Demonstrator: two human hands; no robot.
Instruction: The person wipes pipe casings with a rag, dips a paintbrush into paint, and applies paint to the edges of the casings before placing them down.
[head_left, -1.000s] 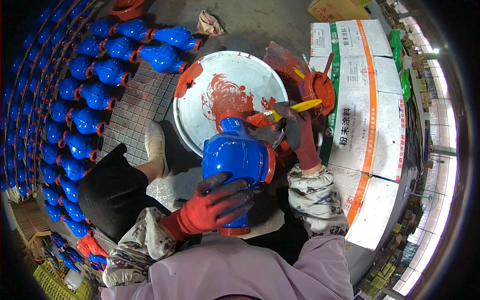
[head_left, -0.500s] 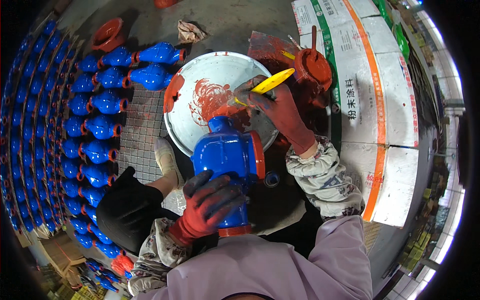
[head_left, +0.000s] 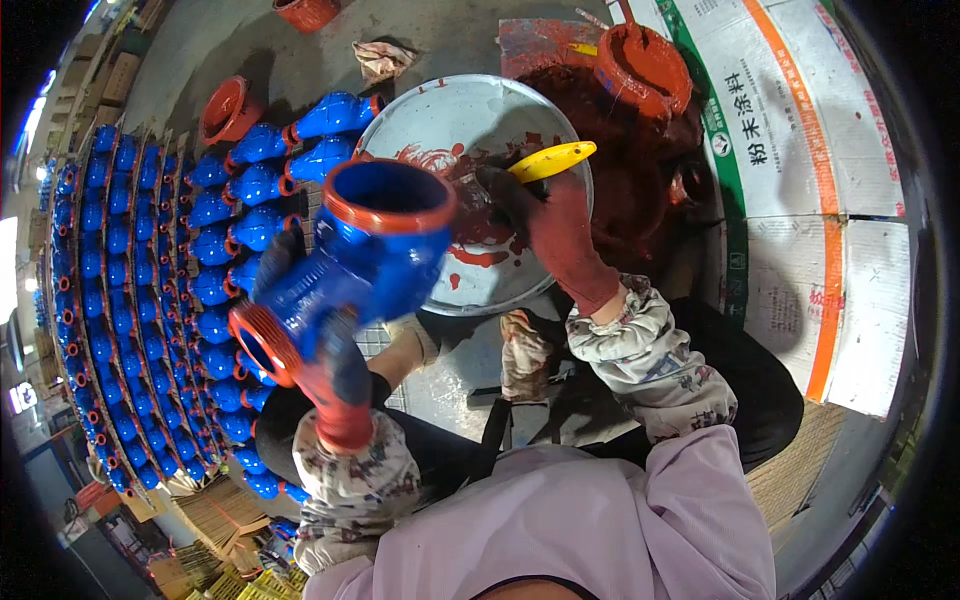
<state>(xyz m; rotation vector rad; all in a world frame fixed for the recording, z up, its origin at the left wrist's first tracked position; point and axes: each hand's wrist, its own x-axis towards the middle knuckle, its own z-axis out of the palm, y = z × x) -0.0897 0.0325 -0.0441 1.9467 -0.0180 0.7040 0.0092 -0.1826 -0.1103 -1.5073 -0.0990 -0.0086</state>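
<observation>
Fitting (head_left: pixel 365 262) in left fingers (head_left: pixel 283 258) — yellow-handled brush (head_left: pixel 553 161) in right fingers (head_left: pixel 508 202).

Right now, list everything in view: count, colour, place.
held fitting: one, blue with red rims, left of centre
brush: one, yellow-handled, over round top
round top: one, white smeared red, centre
paint pot: one, red, upper right
tubs: two, red, upper left
rag: one, pale, red-stained, top
row fittings: many, blue with red ends, left
cartons: several, white with coloured bands, right
sleeves: two, whitish, lower centre
left fingers: one set, dark-gloved, on held fitting
right fingers: one set, dark-gloved, on brush
</observation>
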